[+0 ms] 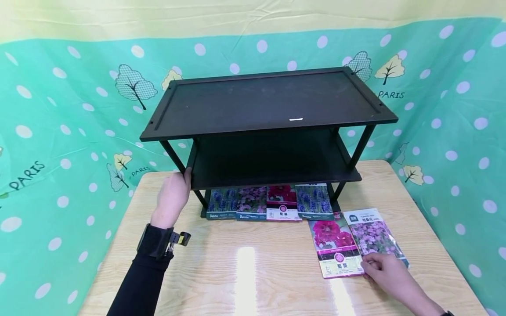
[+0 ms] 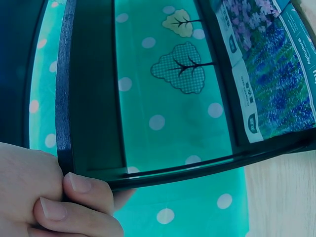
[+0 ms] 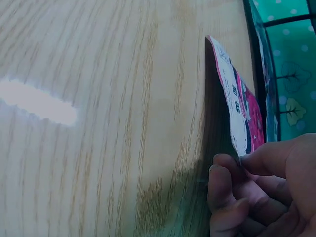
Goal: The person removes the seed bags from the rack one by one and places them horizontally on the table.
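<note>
My left hand [image 1: 174,197] grips the front left corner of the middle board of a black three-tier shelf rack [image 1: 269,103]. In the left wrist view, fingers curl around the board's dark edge [image 2: 64,89]. At the right of the table, my right hand [image 1: 385,272] pinches the lower right corner of a seed packet with magenta flowers [image 1: 336,250]. The right wrist view shows that packet [image 3: 237,103] tilted on edge, its corner between thumb and forefinger. Beside it lies a seed packet with light purple flowers [image 1: 373,232], partly covered by my right hand.
Along the bottom tier stand several seed packets side by side: blue flowers [image 1: 222,204], purple flowers [image 1: 251,202], magenta flowers [image 1: 282,204] and blue flowers again [image 1: 314,202]. A green dotted curtain [image 1: 59,197] surrounds the wooden table [image 1: 209,272]. The rack stands toward the table's back.
</note>
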Tool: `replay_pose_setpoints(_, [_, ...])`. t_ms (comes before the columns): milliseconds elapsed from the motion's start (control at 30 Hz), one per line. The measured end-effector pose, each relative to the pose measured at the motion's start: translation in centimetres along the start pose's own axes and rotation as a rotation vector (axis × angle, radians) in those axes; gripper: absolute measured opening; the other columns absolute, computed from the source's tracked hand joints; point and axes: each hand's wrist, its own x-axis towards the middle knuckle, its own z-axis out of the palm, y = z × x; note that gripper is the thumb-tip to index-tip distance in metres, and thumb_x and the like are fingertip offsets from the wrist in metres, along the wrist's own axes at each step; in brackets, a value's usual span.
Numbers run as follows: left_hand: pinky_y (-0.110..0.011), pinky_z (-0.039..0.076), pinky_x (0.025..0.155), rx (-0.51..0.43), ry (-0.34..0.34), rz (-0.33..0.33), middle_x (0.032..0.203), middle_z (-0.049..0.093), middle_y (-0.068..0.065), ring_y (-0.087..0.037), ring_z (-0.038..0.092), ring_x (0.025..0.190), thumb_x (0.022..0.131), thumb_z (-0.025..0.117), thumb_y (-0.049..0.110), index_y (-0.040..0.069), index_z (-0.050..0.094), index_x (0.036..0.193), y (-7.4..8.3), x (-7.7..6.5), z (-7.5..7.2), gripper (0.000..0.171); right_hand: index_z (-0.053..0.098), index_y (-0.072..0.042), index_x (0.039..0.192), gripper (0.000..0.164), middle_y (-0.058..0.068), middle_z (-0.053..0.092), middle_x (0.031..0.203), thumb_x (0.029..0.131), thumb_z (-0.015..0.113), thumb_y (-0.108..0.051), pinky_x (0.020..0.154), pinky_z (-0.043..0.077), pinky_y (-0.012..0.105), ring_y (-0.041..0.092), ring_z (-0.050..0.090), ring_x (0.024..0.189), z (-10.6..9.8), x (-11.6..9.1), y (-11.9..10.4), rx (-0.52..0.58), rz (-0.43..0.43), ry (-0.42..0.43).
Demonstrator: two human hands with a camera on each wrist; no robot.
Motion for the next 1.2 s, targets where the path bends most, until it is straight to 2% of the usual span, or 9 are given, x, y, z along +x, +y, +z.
replay_pose_setpoints(167, [-0.031, 0.038, 0.041, -0.006, -0.020, -0.015, 0.059, 0.043, -0.007, -0.022, 0.048, 0.045, 0.114, 0.034, 0.030, -0.002, 0.057, 0.082, 0.0, 0.0, 0.0, 0.051, 0.074, 0.005, 0.108, 0.019, -0.002, 0.063, 0.066, 0.098, 0.066, -0.010, 0.051, 0.045, 0.026, 0.013, 0.056, 0.057, 0.2, -0.5, -0.4, 0.021, 0.032, 0.000])
replay_pose_setpoints(533, [-0.032, 0.038, 0.041, -0.020, -0.030, -0.024, 0.059, 0.041, -0.006, -0.022, 0.046, 0.045, 0.114, 0.033, 0.030, -0.003, 0.057, 0.083, 0.1, 0.3, 0.1, 0.051, 0.073, 0.003, 0.111, 0.021, -0.002, 0.063, 0.067, 0.099, 0.065, -0.012, 0.050, 0.046, 0.026, 0.014, 0.058, 0.060, 0.3, -1.1, -0.9, -0.002, 0.057, 0.023])
replay_pose_setpoints(700, [-0.031, 0.037, 0.042, -0.014, -0.027, -0.030, 0.059, 0.039, -0.005, -0.022, 0.045, 0.044, 0.114, 0.034, 0.030, -0.002, 0.056, 0.083, 0.1, 0.1, 0.0, 0.050, 0.074, -0.001, 0.110, 0.018, -0.002, 0.064, 0.073, 0.099, 0.066, -0.013, 0.052, 0.044, 0.026, 0.013, 0.053, 0.061, 0.4, -1.5, -0.9, -0.044, 0.025, 0.045])
replay_pose_setpoints(933, [-0.031, 0.035, 0.040, 0.002, -0.009, -0.057, 0.057, 0.039, -0.004, -0.022, 0.045, 0.043, 0.114, 0.033, 0.033, 0.000, 0.056, 0.080, 0.0, 0.2, -0.1, 0.053, 0.076, -0.005, 0.105, 0.012, 0.003, 0.076, 0.091, 0.096, 0.072, -0.011, 0.068, 0.057, 0.028, 0.013, 0.068, 0.079, 0.2, -1.7, -1.2, -0.054, -0.040, 0.117])
replay_pose_setpoints(1200, [-0.031, 0.035, 0.041, 0.002, -0.028, -0.043, 0.057, 0.040, -0.005, -0.022, 0.044, 0.044, 0.114, 0.032, 0.034, -0.001, 0.058, 0.079, 0.0, 0.1, -0.1, 0.056, 0.075, -0.002, 0.110, 0.023, 0.001, 0.074, 0.090, 0.093, 0.077, -0.016, 0.072, 0.059, 0.030, 0.017, 0.070, 0.082, -0.1, -2.0, -2.0, -0.072, -0.102, 0.155])
